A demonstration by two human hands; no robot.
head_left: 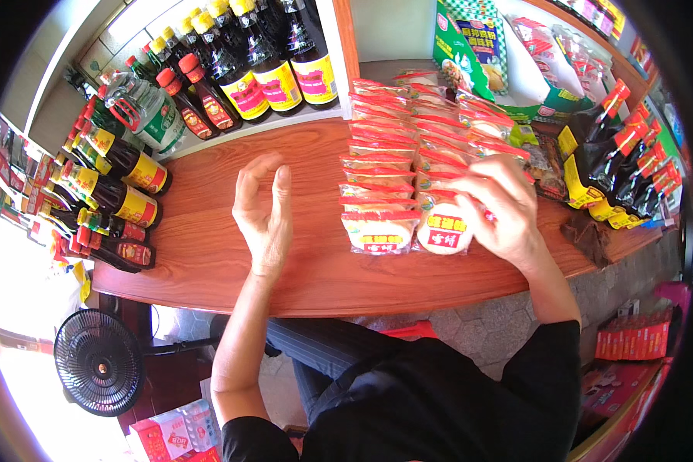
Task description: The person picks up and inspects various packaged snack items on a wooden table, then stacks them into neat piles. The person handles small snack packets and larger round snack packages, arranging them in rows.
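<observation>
1. The flat round pale cakes in clear plastic wrappers with red top edges [381, 233] stand in close columns on the curved reddish-brown wooden counter [200, 266], mostly to the right of the left hand [263, 219] and reaching under the right hand [504, 212].
2. The nearest packet of the middle column [445, 235] lies just left of the right hand, beside its thumb; the left hand is well apart from the packets, with bare wood between.
3. Each column's long axis runs away from the person, toward the back of the counter. The packets overlap one behind another, their red edges running crosswise and the front ones' printed faces turned toward the person.
4. The left hand is open and empty, thumb and curved fingers parted in a wide C, fingertips pointing away; its forearm rises almost straight from the lower edge.
5. The right hand reaches in from the right with its forearm slanting up and leftward, fingers bent and pointing left, thumb below them. The gap between thumb and fingers is partly open; whether they hold a wrapper cannot be told.
</observation>
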